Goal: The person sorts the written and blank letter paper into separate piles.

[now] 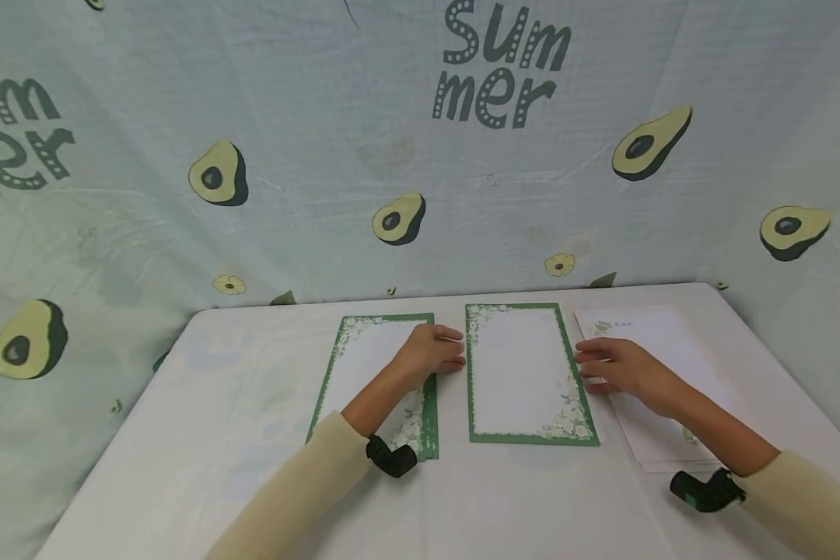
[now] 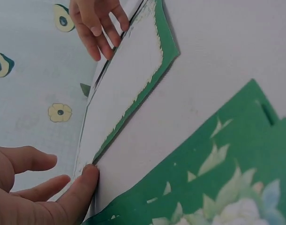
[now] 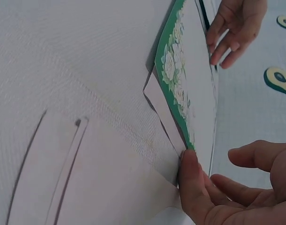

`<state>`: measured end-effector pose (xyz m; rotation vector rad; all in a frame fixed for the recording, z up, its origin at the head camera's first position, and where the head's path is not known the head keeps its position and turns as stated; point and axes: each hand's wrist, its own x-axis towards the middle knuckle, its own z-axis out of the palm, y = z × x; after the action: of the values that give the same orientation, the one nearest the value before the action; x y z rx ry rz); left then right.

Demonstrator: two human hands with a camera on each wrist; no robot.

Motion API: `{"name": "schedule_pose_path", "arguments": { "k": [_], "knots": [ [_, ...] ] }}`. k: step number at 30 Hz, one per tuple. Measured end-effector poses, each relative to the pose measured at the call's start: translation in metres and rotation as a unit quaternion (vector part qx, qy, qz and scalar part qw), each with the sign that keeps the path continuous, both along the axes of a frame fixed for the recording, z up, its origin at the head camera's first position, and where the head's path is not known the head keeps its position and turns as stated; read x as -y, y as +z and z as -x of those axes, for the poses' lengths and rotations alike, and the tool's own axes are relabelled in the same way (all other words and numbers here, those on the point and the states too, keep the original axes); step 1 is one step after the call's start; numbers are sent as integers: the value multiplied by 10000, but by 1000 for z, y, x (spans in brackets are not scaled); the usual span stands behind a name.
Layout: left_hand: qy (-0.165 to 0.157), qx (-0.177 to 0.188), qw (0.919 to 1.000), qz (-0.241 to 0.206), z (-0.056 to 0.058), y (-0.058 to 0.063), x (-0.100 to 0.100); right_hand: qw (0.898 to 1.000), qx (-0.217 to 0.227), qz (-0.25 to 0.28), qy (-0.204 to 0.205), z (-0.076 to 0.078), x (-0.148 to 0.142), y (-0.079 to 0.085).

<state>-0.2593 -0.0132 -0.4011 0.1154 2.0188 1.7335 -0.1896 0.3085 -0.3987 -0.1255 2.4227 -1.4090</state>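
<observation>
A sheet of paper point(image 1: 518, 373) with a green floral border lies face up between my two hands. My left hand point(image 1: 425, 356) is at its left edge, with a fingertip against the edge in the left wrist view. At the opposite edge is my right hand point(image 1: 630, 372), one fingertip touching the side of the paper, fingers loosely bent. A pale sheet point(image 3: 161, 105) sticks out from under the green border in the right wrist view. Below my left forearm lies a pile of similar green-bordered sheets point(image 1: 430, 420). White sheets point(image 1: 661, 334) with small print form another pile, partly covered by my right hand.
The papers lie on a table with a white cloth point(image 1: 518, 505). Behind it hangs a pale curtain point(image 1: 308, 155) with avocados and lettering. Each wrist carries a black camera, one on the left point(image 1: 392, 457) and one on the right point(image 1: 705, 491).
</observation>
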Motion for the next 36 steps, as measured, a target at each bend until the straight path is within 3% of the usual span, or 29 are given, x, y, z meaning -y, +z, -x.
{"name": "schedule_pose_path", "arguments": {
  "k": [12, 25, 36],
  "knots": [
    [144, -111, 9997, -157, -5, -2, -2, 9992, 154, 237, -292, 1, 12, 1],
    [377, -726, 9965, -174, -5, -10, -13, 9965, -545, -165, -612, 4, 15, -3],
    [651, -565, 9938, -697, -6, -17, -16, 9910, -923, -9, -968, 5, 18, -9]
  ]
}}
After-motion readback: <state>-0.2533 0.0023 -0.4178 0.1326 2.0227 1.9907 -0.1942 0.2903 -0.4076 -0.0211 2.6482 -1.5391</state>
